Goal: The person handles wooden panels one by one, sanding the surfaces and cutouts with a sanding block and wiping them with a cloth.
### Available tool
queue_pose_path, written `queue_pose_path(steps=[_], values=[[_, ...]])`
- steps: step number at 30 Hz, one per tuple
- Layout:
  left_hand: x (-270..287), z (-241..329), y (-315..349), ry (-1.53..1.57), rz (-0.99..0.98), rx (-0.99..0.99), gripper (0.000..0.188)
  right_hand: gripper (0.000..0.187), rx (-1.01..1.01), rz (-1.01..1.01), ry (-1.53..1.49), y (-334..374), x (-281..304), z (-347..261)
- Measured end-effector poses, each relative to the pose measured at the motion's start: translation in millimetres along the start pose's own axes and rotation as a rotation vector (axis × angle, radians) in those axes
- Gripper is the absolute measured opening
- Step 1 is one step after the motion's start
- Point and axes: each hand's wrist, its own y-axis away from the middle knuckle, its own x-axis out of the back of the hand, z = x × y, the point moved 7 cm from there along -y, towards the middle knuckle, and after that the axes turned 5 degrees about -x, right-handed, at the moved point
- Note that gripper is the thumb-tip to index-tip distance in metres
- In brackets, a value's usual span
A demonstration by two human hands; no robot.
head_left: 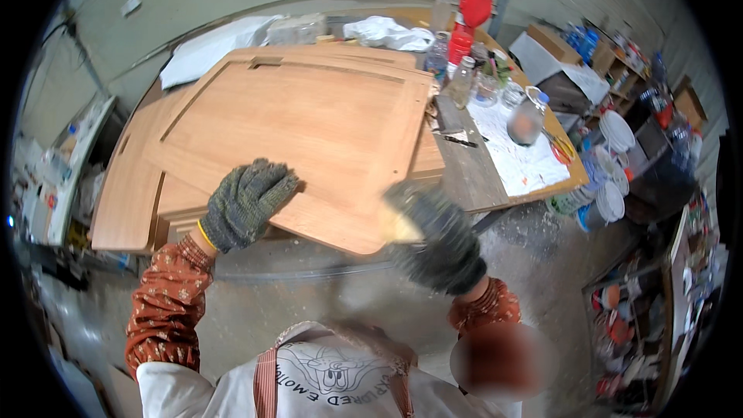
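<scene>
A light-brown wooden panel (309,124) with a recessed border lies on top of a stack of similar panels. My left hand (246,203), in a dark grey knit glove, holds the near edge of the top panel, fingers over its upper face and thumb hidden. At the panel's near right corner is my right hand (439,241), in a matching glove and smeared by motion. Its fingers are closed around a pale yellow pad (401,226), blurred and partly covered by the glove, right beside the panel's edge.
Right of the stack, a grey board (474,166) and white paper (520,151) bear a jar (528,120), bottles and orange-handled scissors (561,149). White buckets (617,133) stand on the right. A white-topped bench (77,170) is at the far left.
</scene>
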Motion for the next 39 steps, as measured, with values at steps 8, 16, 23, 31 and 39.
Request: queue_pose_path(steps=[8,16,23,31,39], values=[[-5.3,-53.7,68.1,0.012,0.059,0.339,0.077,0.055,-0.155,-0.192,0.001,-49.1,13.2,4.4],[-6.5,-68.2,59.9,0.153,0.043,0.256,0.070,0.054,-0.072,-0.600,0.097,-76.6,-36.2,-15.2],[-13.3,-88.6,86.1,0.168,0.116,0.235,0.074,0.055,-0.140,-0.557,0.384,-129.0,-42.7,79.4],[-11.9,-92.6,80.7,0.283,0.221,0.187,0.069,0.064,-0.486,-0.249,0.537,-177.4,-18.8,222.6],[-10.6,-96.8,75.9,0.342,0.219,0.204,0.049,0.061,-0.519,-0.417,0.582,-179.7,-49.8,166.7]])
